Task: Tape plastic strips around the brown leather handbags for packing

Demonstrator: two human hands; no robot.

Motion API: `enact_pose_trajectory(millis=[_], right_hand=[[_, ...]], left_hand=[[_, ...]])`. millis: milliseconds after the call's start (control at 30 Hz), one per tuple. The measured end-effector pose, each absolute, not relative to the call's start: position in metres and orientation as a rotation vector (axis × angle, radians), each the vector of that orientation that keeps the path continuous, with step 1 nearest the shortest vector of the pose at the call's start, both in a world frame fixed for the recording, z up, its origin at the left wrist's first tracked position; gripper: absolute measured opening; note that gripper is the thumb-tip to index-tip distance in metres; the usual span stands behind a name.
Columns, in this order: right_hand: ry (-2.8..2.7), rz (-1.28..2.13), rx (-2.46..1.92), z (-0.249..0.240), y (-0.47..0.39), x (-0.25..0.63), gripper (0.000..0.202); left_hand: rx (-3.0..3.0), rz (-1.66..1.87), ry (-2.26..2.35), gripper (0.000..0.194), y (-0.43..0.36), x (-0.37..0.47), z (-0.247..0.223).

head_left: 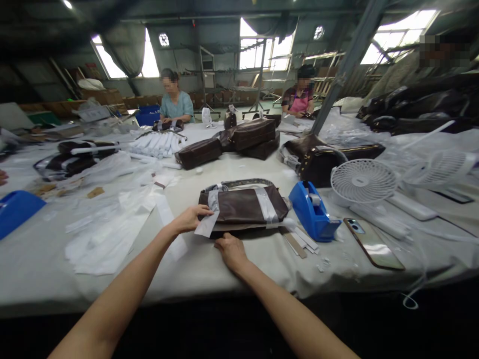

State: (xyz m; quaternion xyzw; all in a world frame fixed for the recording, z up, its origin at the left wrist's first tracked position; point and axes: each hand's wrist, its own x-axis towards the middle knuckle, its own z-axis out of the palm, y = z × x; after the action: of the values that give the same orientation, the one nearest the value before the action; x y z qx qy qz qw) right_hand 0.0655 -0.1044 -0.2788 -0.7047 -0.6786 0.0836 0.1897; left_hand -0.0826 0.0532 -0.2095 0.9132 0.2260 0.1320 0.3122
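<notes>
A dark brown handbag (239,205) lies on its side on a pale covered table (209,286), at the near edge, directly in front of the person. Its patterned strap (249,183) arches along the far side. A translucent band (266,205) wraps the bag's right part; a whitish wrap (204,226) crosses its left end, with a loose flap hanging toward the near side.

The left hand (187,219) reaches in from the left, its fingers drawn together and, as far as the small view shows, pinching the wrap against the bag. The right hand (232,253) lies low at the bag's near edge, fingers bent and close together; their tips are partly hidden, so whether they grip anything cannot be told.

For good handling, the wrap is best drawn snug and square, with the flap smoothed flat and no twist. The right hand would do well to steady the near edge without denting the soft sides. Light, even tension should avoid tearing the thin material or creasing the leather-like surface. A blue tape dispenser (314,214) stands just right of the bag, within easy reach.
</notes>
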Motion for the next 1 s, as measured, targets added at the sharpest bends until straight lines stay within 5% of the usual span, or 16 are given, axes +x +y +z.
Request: enact_pose_trajectory(millis=[133, 300, 533, 833, 1000], right_hand=[[-1.939, 0.122, -2.001, -0.284, -0.102, 0.059, 0.020], [-1.955, -0.016, -1.972, -0.286, -0.101, 0.057, 0.020], [-2.124, -0.105, -1.698, -0.288, -0.126, 0.048, 0.011], [-2.183, -0.146, -1.581, -0.293, -0.170, 0.046, 0.010], [-2.177, -0.119, -1.594, -0.291, -0.183, 0.052, 0.014]], left_hand=[[2.507, 0.463, 0.592, 0.081, 0.034, -0.093, -0.235], [2.596, 0.577, 0.614, 0.064, 0.028, -0.093, -0.252], [2.714, 0.543, 0.640, 0.064, 0.021, -0.086, -0.250], [2.788, 0.409, 0.559, 0.101, 0.002, -0.091, -0.247], [2.739, 0.451, 0.620, 0.079, -0.010, -0.094, -0.253]])
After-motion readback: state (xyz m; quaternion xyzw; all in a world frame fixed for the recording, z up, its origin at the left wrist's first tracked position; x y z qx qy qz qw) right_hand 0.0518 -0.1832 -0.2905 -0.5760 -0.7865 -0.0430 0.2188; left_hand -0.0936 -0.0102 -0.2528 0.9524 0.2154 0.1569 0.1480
